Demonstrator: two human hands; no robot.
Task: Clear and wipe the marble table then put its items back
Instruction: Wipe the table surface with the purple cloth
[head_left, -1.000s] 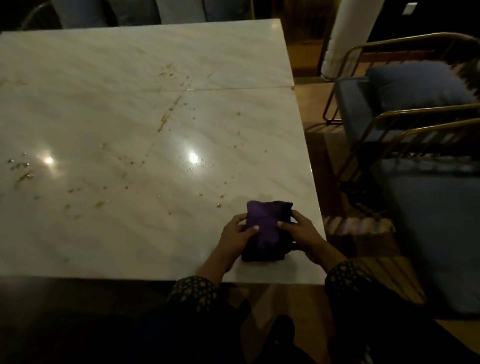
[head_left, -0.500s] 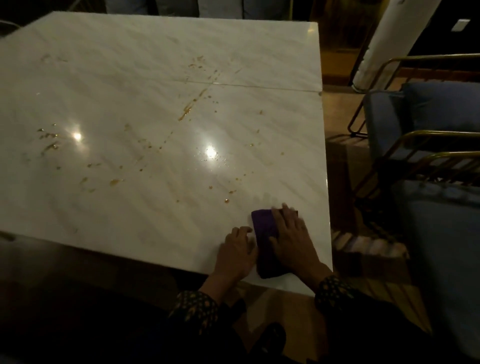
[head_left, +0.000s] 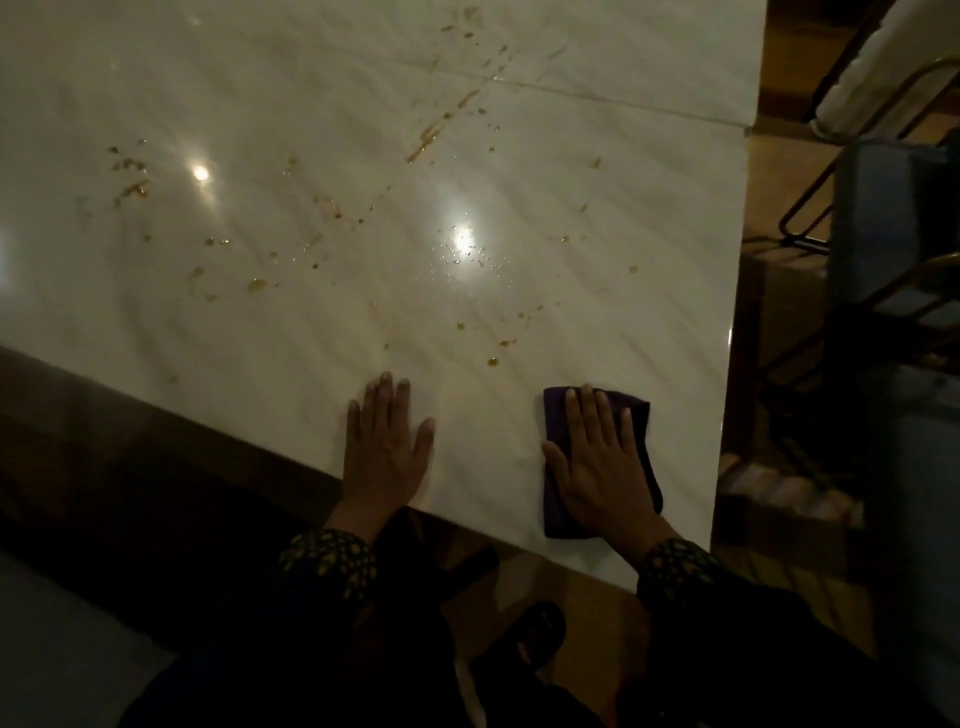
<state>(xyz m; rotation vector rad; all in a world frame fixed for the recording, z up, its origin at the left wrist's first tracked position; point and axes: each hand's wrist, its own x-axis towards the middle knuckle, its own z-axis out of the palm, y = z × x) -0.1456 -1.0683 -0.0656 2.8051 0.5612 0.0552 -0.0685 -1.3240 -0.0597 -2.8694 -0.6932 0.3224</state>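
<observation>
The white marble table (head_left: 291, 322) fills most of the head view, with yellowish-brown spills and crumbs (head_left: 431, 136) scattered over its middle and left. A folded purple cloth (head_left: 640, 431) lies flat near the table's front right corner. My right hand (head_left: 597, 462) presses on it with straight, spread fingers. My left hand (head_left: 387, 452) rests flat on the bare marble at the front edge, a hand's width left of the cloth, holding nothing.
Chairs with gold metal frames and blue cushions (head_left: 893, 218) stand close to the table's right side. A white column (head_left: 857, 88) rises at the back right. Wooden floor (head_left: 779, 171) shows between table and chairs. My dark shoe (head_left: 524, 639) is below the front edge.
Both hands held the folded cloth a second ago. The right hand then laid it flat and pressed on it; the left hand let go and moved left onto the bare marble.
</observation>
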